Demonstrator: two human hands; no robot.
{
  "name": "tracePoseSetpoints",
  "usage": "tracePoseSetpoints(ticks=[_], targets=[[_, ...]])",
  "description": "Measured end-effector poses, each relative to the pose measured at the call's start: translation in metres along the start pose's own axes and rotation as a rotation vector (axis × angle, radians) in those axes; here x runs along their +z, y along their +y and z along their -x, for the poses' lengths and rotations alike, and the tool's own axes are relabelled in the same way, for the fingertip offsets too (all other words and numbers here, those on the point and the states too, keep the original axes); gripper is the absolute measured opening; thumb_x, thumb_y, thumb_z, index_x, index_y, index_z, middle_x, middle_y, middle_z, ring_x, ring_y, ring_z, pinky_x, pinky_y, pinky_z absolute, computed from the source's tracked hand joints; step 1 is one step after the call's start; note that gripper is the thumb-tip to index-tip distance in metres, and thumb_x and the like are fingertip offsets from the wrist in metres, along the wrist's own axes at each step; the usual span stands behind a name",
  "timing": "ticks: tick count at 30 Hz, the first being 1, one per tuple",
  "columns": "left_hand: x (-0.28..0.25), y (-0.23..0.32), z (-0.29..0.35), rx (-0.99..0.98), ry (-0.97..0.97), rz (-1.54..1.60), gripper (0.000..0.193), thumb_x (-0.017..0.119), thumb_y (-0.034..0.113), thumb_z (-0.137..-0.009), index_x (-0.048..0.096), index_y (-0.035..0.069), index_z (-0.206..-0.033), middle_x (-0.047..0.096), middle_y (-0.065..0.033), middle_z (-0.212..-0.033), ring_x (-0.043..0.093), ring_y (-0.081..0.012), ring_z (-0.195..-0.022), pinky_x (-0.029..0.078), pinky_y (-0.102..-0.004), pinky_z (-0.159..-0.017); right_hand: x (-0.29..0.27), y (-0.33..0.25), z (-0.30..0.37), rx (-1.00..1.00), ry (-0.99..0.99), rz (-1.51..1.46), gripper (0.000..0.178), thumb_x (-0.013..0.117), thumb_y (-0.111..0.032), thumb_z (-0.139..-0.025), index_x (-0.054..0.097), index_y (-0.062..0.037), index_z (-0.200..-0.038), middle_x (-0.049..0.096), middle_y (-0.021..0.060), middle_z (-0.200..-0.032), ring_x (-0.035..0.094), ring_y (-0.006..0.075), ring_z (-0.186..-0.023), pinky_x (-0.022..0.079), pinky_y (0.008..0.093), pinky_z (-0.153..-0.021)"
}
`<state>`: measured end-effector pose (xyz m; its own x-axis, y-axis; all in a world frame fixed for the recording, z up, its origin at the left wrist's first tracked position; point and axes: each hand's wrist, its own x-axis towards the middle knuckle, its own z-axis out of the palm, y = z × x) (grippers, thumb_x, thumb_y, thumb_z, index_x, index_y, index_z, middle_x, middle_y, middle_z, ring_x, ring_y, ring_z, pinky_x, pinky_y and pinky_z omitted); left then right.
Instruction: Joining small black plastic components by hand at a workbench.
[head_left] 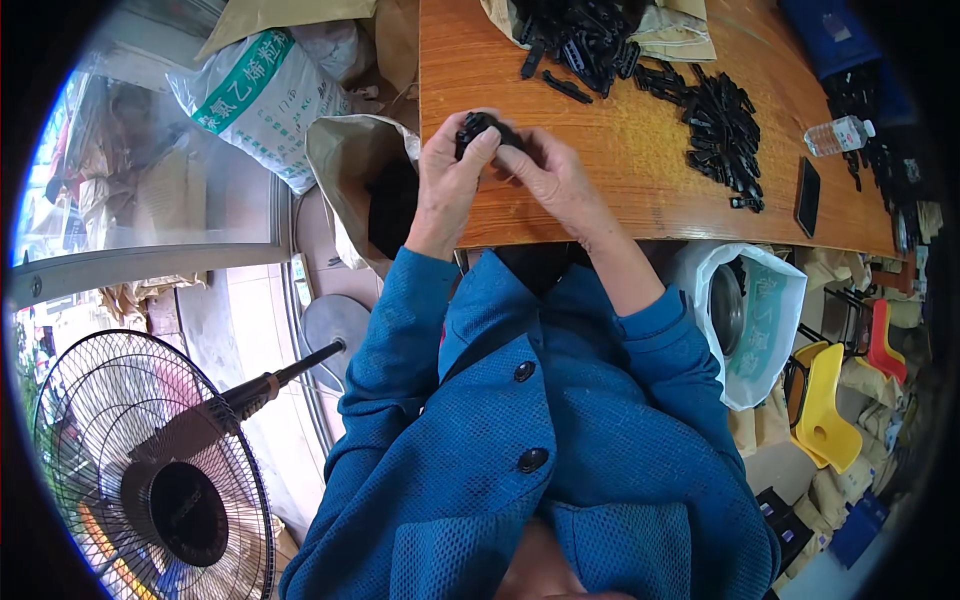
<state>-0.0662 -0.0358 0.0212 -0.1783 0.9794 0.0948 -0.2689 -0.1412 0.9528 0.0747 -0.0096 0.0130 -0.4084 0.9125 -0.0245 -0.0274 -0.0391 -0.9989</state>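
Observation:
Above the near edge of the wooden table (pixel 600 190), both my hands are closed around a small bundle of black plastic parts (pixel 478 128). My left hand (pixel 450 175) wraps its left side, thumb on top. From the right, my right hand (pixel 555 175) grips the same bundle, and its fingertips are partly hidden behind it. What exact kind the parts are is not clear. A large heap of similar black parts (pixel 580 40) spills from a sack at the table's far side. Another pile of black parts (pixel 722 130) lies to the right of my hands.
A phone (pixel 807 197) and a plastic bottle (pixel 838 136) rest at the table's right. An open sack (pixel 345 150) stands left of the table, a white bag (pixel 775 320) right of my lap. A floor fan (pixel 160 470) is at lower left, yellow chairs (pixel 828 410) at right.

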Motion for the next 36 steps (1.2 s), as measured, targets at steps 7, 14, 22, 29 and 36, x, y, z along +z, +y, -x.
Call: tracePoseSetpoints(ticks=[7,14,22,29,36], targets=[[-0.028,0.008,0.011,-0.059,0.063,0.097,0.02,0.062,0.012,-0.088,0.06,0.002,-0.105,0.066,-0.0045,-0.091,0.057,-0.0063,-0.075,0.045,-0.0184,-0.064,0.037,0.008,-0.005,-0.031,-0.021,-0.004,0.022,0.063,-0.02,-0.09,0.057,0.0005,-0.095,0.064,0.0064,-0.08,0.06,0.0099,-0.068,0.05,0.0233,-0.062],[-0.032,0.003,0.005,-0.133,0.166,0.011,0.018,0.061,0.016,-0.09,0.06,0.005,-0.104,0.066,-0.004,-0.09,0.052,-0.0037,-0.064,0.039,-0.017,-0.056,0.02,0.015,-0.018,-0.044,-0.145,0.194,0.028,0.07,-0.019,-0.084,0.057,-0.0003,-0.101,0.064,0.0073,-0.086,0.06,0.0109,-0.075,0.05,0.0252,-0.065],[-0.112,-0.02,-0.038,-0.127,0.232,-0.867,0.031,0.058,0.015,-0.09,0.054,0.0,-0.116,0.065,-0.0097,-0.088,0.063,-0.0154,-0.083,0.048,-0.0229,-0.074,-0.161,0.005,-0.056,-0.069,0.432,0.783,0.038,0.071,-0.025,-0.082,0.054,-0.0059,-0.11,0.061,0.0077,-0.101,0.062,0.0174,-0.076,0.051,0.0317,-0.067],[-0.106,-0.033,-0.069,-0.434,0.312,-0.497,0.035,0.055,0.014,-0.094,0.044,0.004,-0.126,0.061,-0.0124,-0.086,0.064,-0.0202,-0.073,0.05,-0.0254,-0.055,-0.233,0.023,-0.107,-0.407,0.411,1.386,0.028,0.067,-0.023,-0.082,0.057,-0.0065,-0.102,0.059,0.0091,-0.095,0.06,0.0271,-0.09,0.05,0.0384,-0.073],[-0.102,-0.029,-0.071,-0.505,0.305,0.009,0.053,0.06,0.003,-0.088,0.035,0.004,-0.135,0.06,-0.0167,-0.098,0.065,-0.0245,-0.078,0.052,-0.0237,-0.056,-0.238,0.025,-0.121,-0.353,0.364,1.582,0.024,0.065,-0.015,-0.081,0.057,-0.0049,-0.101,0.059,0.0098,-0.096,0.06,0.0281,-0.093,0.05,0.0409,-0.075]])
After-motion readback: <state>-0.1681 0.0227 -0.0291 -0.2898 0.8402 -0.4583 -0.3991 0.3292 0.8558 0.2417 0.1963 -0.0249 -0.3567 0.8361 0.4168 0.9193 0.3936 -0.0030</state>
